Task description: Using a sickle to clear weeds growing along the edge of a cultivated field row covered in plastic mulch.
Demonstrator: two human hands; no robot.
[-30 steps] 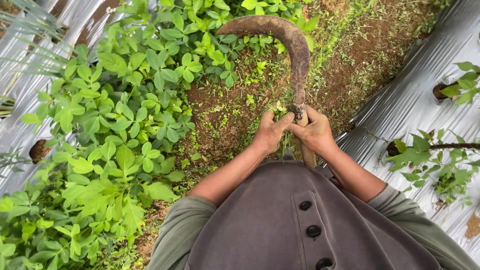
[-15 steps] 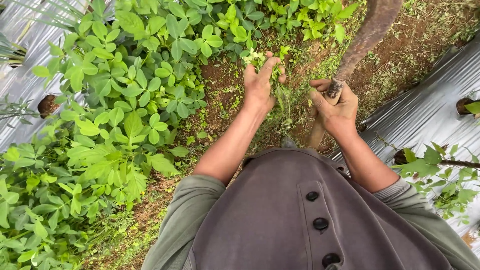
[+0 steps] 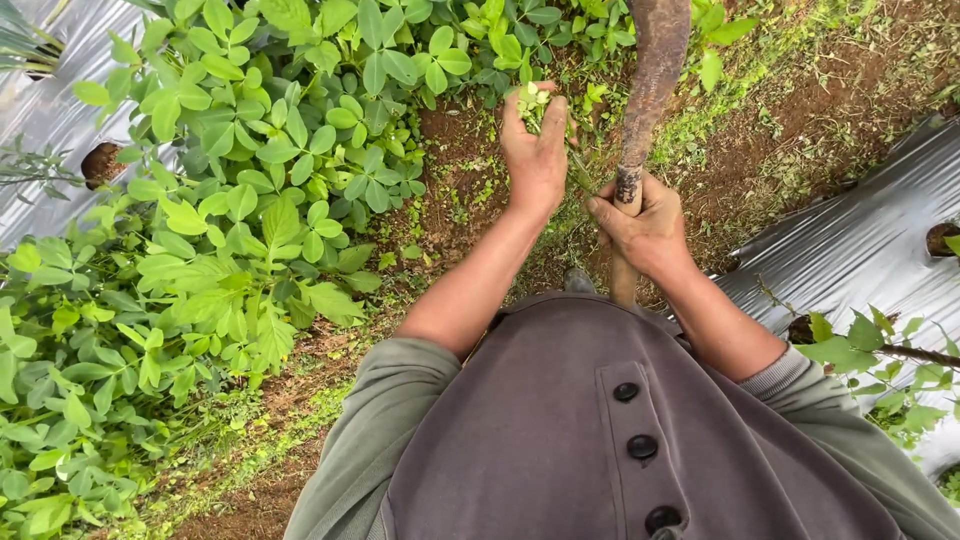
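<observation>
My left hand (image 3: 535,155) is stretched forward over the soil and is closed around a small bunch of green weeds (image 3: 532,100). My right hand (image 3: 645,222) grips the wooden handle of a sickle (image 3: 650,75), whose rusty brown curved blade rises toward the top of the view and runs out of frame. Both hands hover above a strip of bare brown earth (image 3: 460,170) with small green sprouts. My grey buttoned garment fills the bottom of the view.
A dense bed of broad-leaved green plants (image 3: 230,220) covers the left side. Silver plastic mulch (image 3: 860,250) lies at the right, with planting holes and a small leafy plant (image 3: 870,345). More silver mulch (image 3: 50,110) shows at the far left.
My hands were together on the sickle handle; the left hand let go, reached forward and took hold of weeds. The sickle blade swung up and out of the top of the view.
</observation>
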